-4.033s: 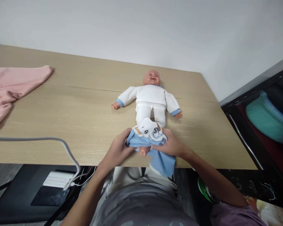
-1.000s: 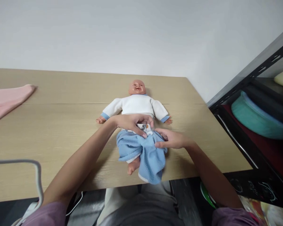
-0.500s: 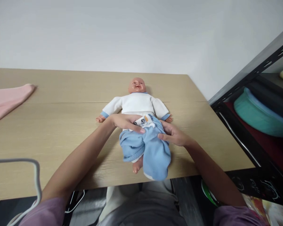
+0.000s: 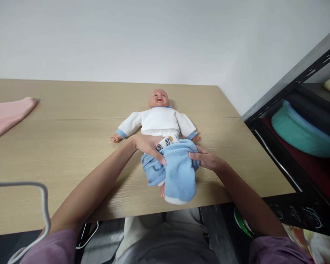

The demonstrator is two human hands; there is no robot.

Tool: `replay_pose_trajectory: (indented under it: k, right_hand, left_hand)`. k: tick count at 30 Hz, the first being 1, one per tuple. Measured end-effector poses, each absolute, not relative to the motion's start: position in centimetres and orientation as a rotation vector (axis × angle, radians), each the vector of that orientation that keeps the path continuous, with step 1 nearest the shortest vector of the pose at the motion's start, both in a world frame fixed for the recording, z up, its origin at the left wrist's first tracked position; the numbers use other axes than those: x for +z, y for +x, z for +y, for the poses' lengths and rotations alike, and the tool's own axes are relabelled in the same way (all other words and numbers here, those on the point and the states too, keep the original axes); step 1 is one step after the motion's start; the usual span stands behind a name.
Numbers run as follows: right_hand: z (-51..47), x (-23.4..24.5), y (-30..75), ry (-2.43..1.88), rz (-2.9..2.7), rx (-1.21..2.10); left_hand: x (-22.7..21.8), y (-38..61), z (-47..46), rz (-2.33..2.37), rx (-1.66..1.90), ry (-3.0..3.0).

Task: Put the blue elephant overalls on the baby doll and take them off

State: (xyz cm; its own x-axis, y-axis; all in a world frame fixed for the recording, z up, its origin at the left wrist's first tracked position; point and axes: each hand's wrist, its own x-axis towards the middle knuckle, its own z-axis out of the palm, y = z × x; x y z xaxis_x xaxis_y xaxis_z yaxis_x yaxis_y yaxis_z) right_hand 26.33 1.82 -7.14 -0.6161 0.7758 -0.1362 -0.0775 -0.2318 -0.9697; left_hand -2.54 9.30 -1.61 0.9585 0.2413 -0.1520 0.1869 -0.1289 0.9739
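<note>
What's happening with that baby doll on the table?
A person has the baby doll lying face up on the wooden table. Their left hand and right hand each grip a side of the blue trousers, which cover the doll's legs up to the waist. One bare foot pokes out below. A pink cloth lies off to the side.

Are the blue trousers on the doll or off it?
On: the trousers cover the doll's legs up to the waist; one foot shows.

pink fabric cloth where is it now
Head view: the pink fabric cloth lies at the left edge of the wooden table, far from the plastic baby doll.
</note>
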Motion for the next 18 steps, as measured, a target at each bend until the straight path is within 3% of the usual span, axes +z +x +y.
replay_pose_trajectory:
  k: [4,8,12,18]
  right_hand:
    - [2.1,-6.9,26.9,-0.875,-1.678,2.020]
    - [2.0,-6.8,27.2,-0.854,-1.818,2.066]
    - [1.8,-7.0,26.4,-0.864,-1.547,1.895]
    - [1.7,-6.3,24.5,-0.759,-1.234,2.072]
  left_hand:
    - [-1.9,-2.4,9.4,0.408,0.235,1.768]
    - [-2.2,-2.5,9.4,0.410,0.192,1.688]
    - [-2.5,-2.8,9.6,0.295,0.053,1.552]
    - [-3.1,-2.8,9.9,0.244,0.026,1.709]
